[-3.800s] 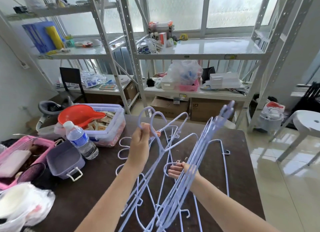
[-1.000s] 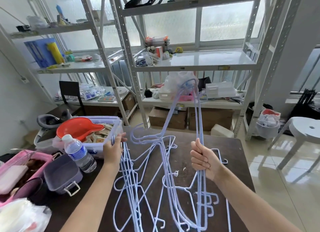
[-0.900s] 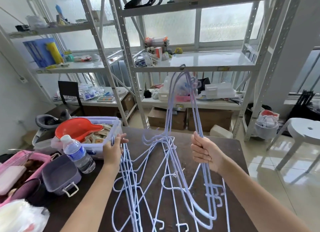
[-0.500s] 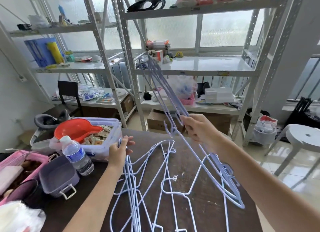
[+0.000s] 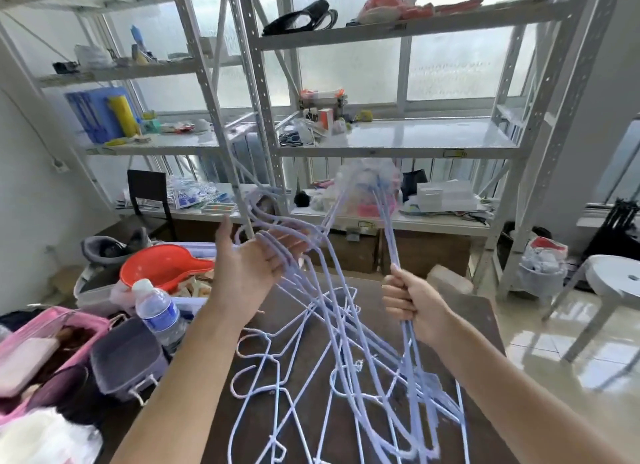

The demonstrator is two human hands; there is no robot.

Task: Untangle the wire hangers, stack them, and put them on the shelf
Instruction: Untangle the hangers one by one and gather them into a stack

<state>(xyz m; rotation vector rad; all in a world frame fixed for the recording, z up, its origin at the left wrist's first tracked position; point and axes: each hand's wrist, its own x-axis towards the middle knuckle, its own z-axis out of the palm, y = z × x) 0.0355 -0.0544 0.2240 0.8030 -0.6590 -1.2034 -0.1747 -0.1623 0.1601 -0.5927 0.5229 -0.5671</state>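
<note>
Holding a bundle of pale blue wire hangers [image 5: 391, 242] upright over the desk [image 5: 304, 328], the right hand [image 5: 410, 304] is fisted around several wires; their upper ends are motion-blurred in front of the shelf unit [image 5: 398, 141]. Left hand [image 5: 249, 266] is palm-up, fingers [image 5: 294, 245] spread wide, with the hooks and shoulders of a second group draped across them, not gripped. Both groups slope down and cross low over the desk, lower ends resting on it in a tangle. More loose hangers [image 5: 263, 377] lie flat on the dark surface between the forearms. Water bottle [image 5: 157, 311], grey tub [image 5: 126, 359] and orange scoop [image 5: 162, 266] sit left of the pile, clear of the wires.
</note>
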